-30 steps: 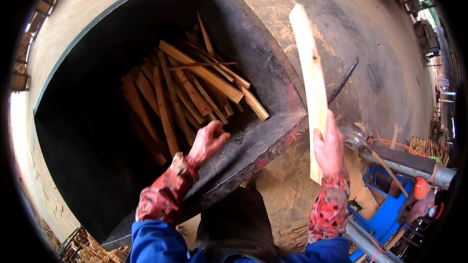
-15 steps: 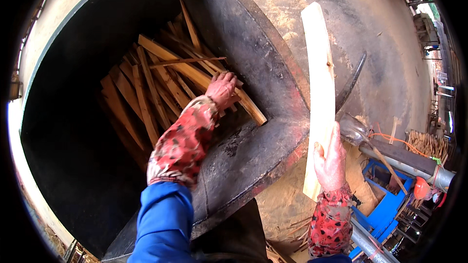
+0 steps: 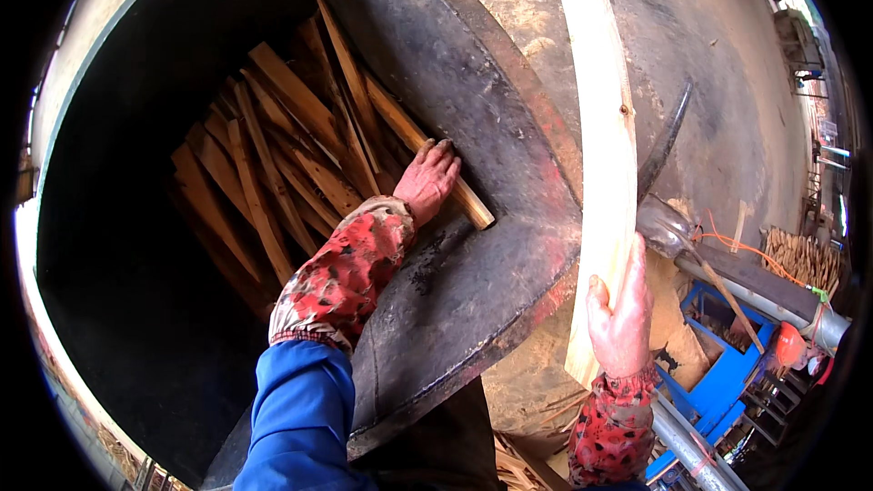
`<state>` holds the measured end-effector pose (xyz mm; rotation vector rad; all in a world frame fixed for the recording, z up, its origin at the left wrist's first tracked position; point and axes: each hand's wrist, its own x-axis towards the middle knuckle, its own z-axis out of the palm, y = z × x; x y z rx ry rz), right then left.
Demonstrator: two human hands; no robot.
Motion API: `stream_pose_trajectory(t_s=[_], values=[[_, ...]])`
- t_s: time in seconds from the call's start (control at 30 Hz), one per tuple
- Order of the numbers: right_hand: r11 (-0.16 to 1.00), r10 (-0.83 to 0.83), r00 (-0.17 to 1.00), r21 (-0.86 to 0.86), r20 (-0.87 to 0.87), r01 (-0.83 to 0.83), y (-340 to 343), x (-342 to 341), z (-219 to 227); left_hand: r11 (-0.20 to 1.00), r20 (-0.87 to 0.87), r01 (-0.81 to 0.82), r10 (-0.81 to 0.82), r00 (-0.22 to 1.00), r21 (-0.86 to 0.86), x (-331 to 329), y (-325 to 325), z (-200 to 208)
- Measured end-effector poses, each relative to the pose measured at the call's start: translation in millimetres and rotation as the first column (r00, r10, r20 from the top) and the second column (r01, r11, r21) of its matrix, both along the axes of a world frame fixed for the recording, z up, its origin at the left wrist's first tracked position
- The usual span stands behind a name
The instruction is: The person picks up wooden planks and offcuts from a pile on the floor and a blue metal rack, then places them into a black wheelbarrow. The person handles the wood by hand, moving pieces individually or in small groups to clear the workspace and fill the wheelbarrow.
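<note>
My left hand (image 3: 430, 184) reaches into a large dark metal bin (image 3: 509, 218). Its fingers curl over a narrow wooden strip (image 3: 473, 206) that lies along the bin's right wall; their undersides are hidden. Several other wooden strips (image 3: 264, 184) lie slantwise in a heap left of and beyond this hand. Outside the bin, on the right, my right hand (image 3: 621, 316) holds a long, pale, slightly curved wooden board (image 3: 602, 141) near its lower end, thumb on its face. The board stands lengthwise in view, with a small dark knot on its right edge.
A dark curved horn-like piece (image 3: 666, 141) rises behind the board from a rounded metal part (image 3: 664, 225). At lower right are a blue frame (image 3: 718, 391), a grey pipe (image 3: 696, 455) and an orange cable (image 3: 750, 259). Bundled sticks (image 3: 800, 259) stand beyond; wood scraps (image 3: 523, 464) lie below.
The loose pieces by my left hand have settled onto the heap and a thin crosswise stick has shifted. That hand has moved slightly right. My right hand still holds the board.
</note>
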<state>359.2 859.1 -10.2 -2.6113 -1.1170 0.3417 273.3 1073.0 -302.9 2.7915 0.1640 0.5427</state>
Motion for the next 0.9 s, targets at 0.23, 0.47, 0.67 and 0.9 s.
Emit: stream_pose_trajectory(t_s=[0.23,0.47,0.67,0.9], values=[[0.999,0.006,1.000,0.036,-0.019,-0.006,-1,1,-5,0.992,-0.189,0.081,-0.062,0.980,0.093,11,7,18],[0.998,-0.017,0.997,0.061,-0.081,0.022,-5,1,-6,0.938,0.113,0.215,-0.191,0.975,-0.271,-4,18,156],[0.997,-0.061,0.989,0.036,-0.134,0.066,-4,2,-3,0.801,0.109,0.521,-0.513,0.851,-0.294,-29,-9,225],[0.995,-0.020,0.996,0.096,-0.085,0.028,-9,4,-6,0.955,-0.011,0.289,-0.289,0.957,0.064,-27,43,186]])
